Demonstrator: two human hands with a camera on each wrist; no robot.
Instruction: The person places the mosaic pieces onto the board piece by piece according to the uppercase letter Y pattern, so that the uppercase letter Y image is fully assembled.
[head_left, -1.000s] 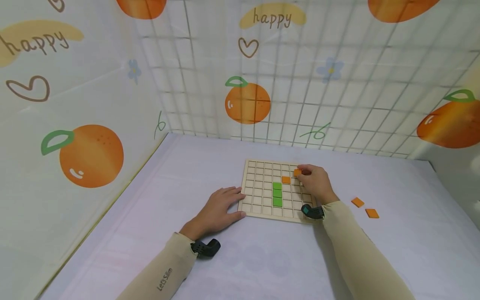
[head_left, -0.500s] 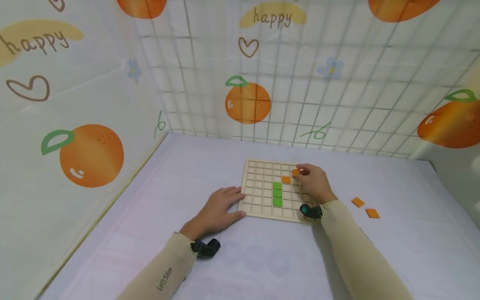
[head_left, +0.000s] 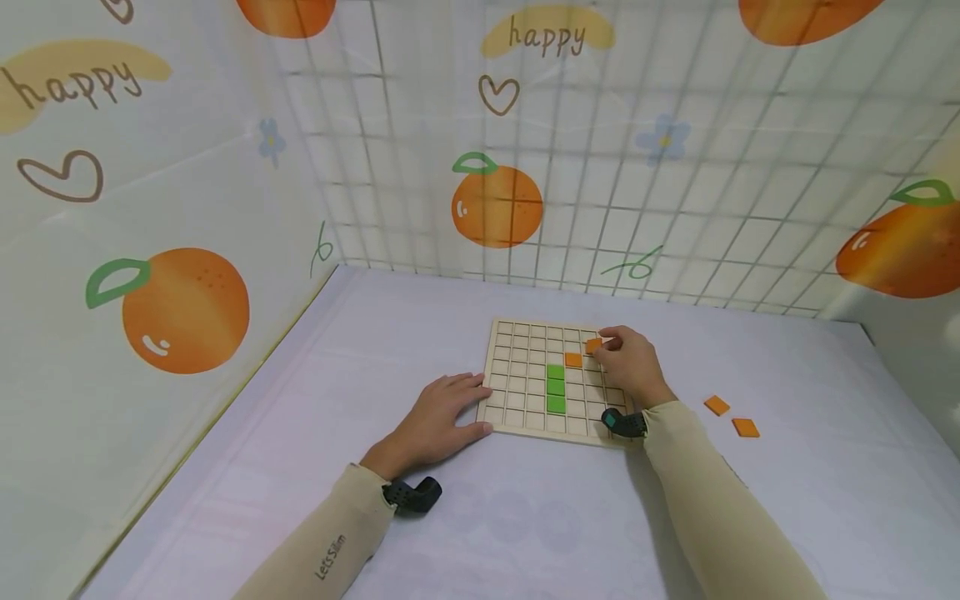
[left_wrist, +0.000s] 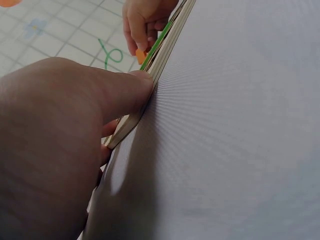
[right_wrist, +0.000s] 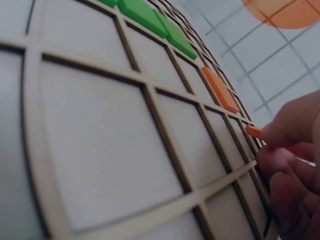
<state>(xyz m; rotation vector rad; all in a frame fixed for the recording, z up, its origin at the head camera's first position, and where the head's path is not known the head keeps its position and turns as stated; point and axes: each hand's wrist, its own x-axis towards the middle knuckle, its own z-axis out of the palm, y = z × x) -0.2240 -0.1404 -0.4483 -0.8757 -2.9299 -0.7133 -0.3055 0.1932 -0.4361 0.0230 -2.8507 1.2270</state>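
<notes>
A square wooden grid board (head_left: pixel 517 421) lies flat on the table. Three green tiles (head_left: pixel 555 387) fill a column of its cells, and one orange tile (head_left: pixel 573 360) sits in a cell up and to their right. My right hand (head_left: pixel 632 362) pinches another orange tile (head_left: pixel 593 345) between thumb and finger over the board's far right part. In the right wrist view that pinched tile (right_wrist: pixel 254 131) tilts at the cell edge. At the board's left edge rests my left hand (head_left: pixel 438 421), fingers spread and thumb on the near corner; the left wrist view shows the thumb (left_wrist: pixel 131 90) touching the rim.
Two loose orange tiles (head_left: pixel 717 406) lie on the white tablecloth (head_left: pixel 510 533) right of the board, beyond the right forearm. A printed curtain (head_left: pixel 420 167) with oranges and grid lines hangs behind and at the left of the table.
My right hand shifts only slightly over the same far right part of the board, still pinching the orange tile. The left hand stays in place.
</notes>
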